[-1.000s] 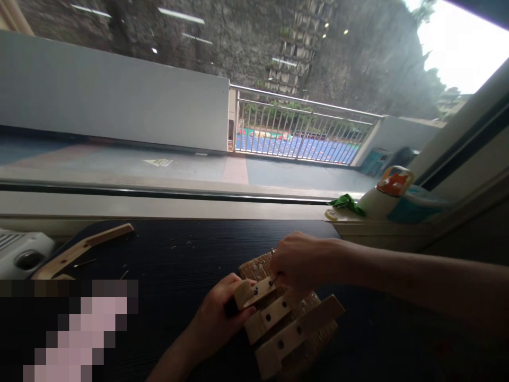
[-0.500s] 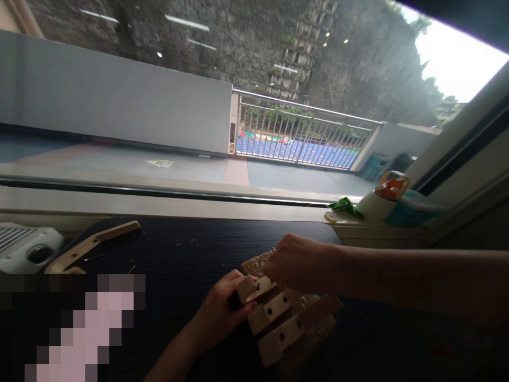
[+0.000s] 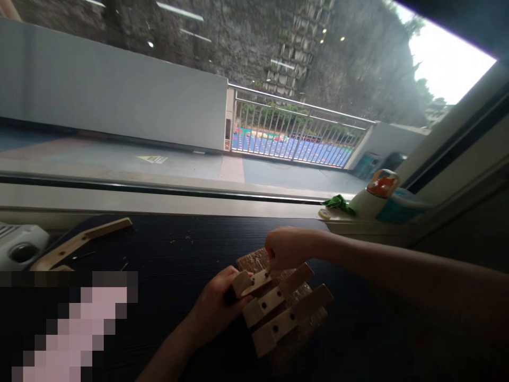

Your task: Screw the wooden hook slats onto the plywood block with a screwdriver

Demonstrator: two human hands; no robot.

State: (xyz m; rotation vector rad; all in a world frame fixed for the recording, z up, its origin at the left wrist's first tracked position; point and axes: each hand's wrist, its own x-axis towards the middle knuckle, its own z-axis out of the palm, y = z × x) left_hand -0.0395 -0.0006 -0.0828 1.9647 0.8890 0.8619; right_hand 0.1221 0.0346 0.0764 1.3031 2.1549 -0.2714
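Note:
My left hand (image 3: 214,300) is closed around the near end of a pale wooden piece (image 3: 259,281) with two dark holes, its thumb underneath. Two similar pieces lie in line beside it, a middle wooden piece (image 3: 271,300) and a front wooden piece (image 3: 284,320), each with dark holes. All three rest across a brown block (image 3: 252,259) with a shiny, wrapped-looking surface. Over the far end of the held piece, my right hand (image 3: 284,246) is balled in a fist near a hole. Its fingertips point down, and whatever they pinch is hidden.
A longer jointed wooden piece (image 3: 87,240) lies at the left of the dark table (image 3: 207,233), near thin metal rods (image 3: 83,255). A white appliance (image 3: 24,246) stands beyond. On the sill are a white jug (image 3: 368,199) and a green cloth (image 3: 338,203). Pixelation covers the lower left.
The view has shifted slightly, so the scene sits further left. My right forearm has swung, uncovering the far ends of the wooden pieces; my left hand keeps its hold.

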